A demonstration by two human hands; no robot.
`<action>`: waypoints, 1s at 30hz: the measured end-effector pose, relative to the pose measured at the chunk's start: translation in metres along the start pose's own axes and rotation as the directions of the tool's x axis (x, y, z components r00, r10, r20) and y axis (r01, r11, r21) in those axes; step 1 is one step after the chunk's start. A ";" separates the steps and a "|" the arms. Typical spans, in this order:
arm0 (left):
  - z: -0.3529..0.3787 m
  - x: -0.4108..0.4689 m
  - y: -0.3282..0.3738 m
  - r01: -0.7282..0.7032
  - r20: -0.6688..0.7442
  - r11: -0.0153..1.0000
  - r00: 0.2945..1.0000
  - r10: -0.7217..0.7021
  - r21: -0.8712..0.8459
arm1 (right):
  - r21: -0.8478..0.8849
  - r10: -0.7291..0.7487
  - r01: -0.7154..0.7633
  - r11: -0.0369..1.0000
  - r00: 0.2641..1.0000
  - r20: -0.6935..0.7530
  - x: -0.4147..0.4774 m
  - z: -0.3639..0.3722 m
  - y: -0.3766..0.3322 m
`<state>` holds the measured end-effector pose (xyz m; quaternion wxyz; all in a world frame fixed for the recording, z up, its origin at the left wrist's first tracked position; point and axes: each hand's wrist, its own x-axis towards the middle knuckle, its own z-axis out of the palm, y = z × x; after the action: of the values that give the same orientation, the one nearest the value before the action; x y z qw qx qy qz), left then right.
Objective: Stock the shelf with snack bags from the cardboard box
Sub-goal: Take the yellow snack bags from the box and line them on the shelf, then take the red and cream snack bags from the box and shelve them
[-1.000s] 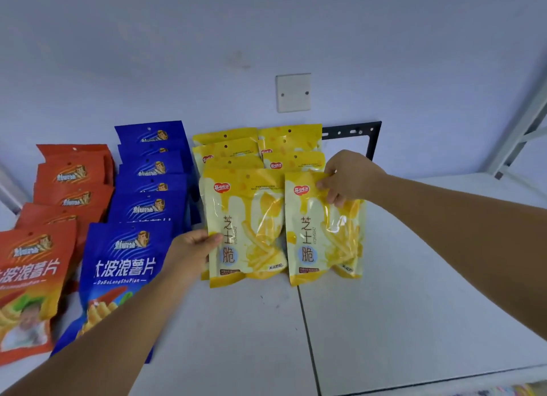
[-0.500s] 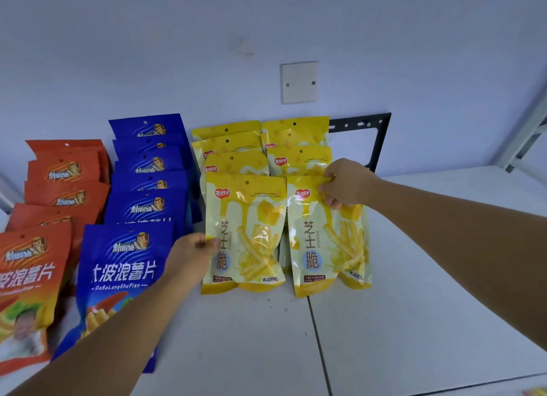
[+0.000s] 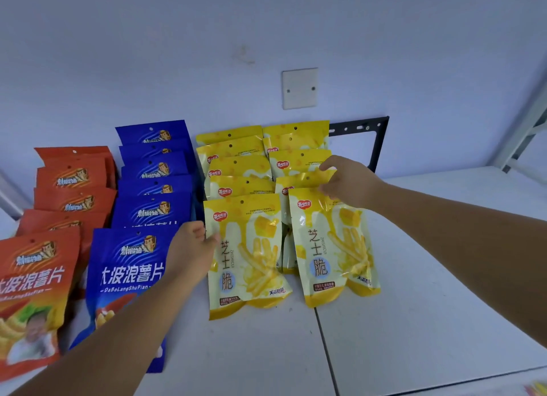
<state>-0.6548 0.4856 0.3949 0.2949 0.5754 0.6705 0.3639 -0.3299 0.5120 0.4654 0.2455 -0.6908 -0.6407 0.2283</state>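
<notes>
Two rows of yellow snack bags stand on the white shelf [image 3: 414,307]. My left hand [image 3: 189,247] pinches the left edge of the front-left yellow bag [image 3: 251,259], thumb on its face. My right hand [image 3: 349,179] is at the top right corner of the front-right yellow bag [image 3: 328,247]. Its index finger is lifted away from the thumb, and the thumb touches the bag's top edge. Both front bags lean upright against the yellow bags behind them. The cardboard box is not in view.
Left of the yellow bags stands a row of blue snack bags [image 3: 130,271], then a row of orange ones [image 3: 32,280]. A white wall plate [image 3: 299,88] and a black bracket [image 3: 379,141] are behind. A grey shelf upright [image 3: 524,135] rises at far right.
My right hand's fingers have spread from a closed grip on the front-right bag's top. Both front bags have settled slightly forward and lower. My left hand keeps its pinch.
</notes>
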 end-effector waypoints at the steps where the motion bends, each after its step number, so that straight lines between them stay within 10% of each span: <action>1: -0.002 0.002 0.004 -0.035 -0.002 0.999 0.999 0.035 0.018 | -0.017 -0.029 0.029 0.999 1.000 -0.007 -0.003 -0.002 0.000; 12: 0.026 -0.006 0.073 -0.402 0.231 0.915 0.888 0.397 -0.025 | -0.009 0.034 -0.035 0.999 0.992 -0.120 -0.063 -0.031 0.022; 30: 0.210 -0.177 0.188 -0.637 0.704 0.683 0.297 0.645 -0.357 | 0.041 0.548 -0.594 0.804 0.711 -0.441 -0.379 -0.105 0.154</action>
<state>-0.3504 0.3562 0.4288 0.3897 0.8889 0.1796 0.1605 -0.1732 0.1204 0.4505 0.2622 -0.8992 -0.3355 0.1005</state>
